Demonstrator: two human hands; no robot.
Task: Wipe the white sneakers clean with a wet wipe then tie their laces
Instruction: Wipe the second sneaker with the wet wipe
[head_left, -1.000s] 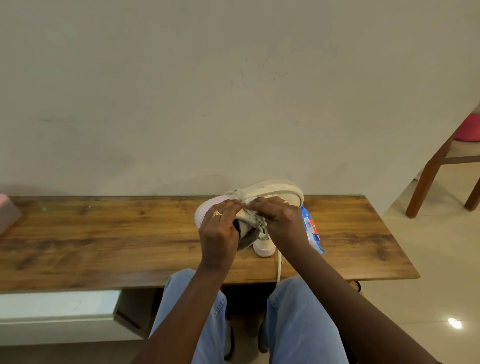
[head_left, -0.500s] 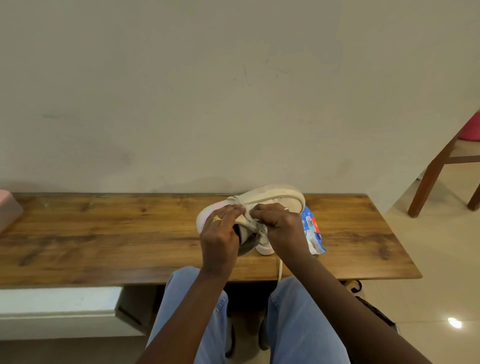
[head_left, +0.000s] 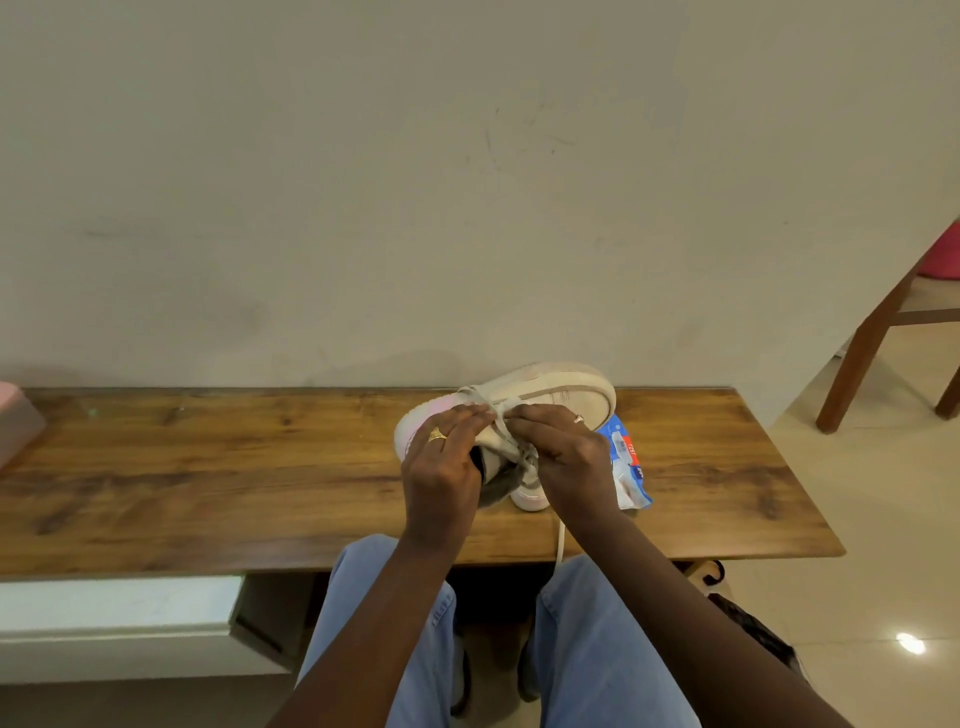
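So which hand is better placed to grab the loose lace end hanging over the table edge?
Right. The loose lace end hangs directly below the right hand; the left hand is farther off, across the sneaker.

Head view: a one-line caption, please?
Left hand and right hand pinch laces of white sneaker on wooden bench, wipes pack beside.

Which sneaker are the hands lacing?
The nearer sneaker, toe toward the person: left hand and right hand pinch its laces. The other sneaker lies behind it.
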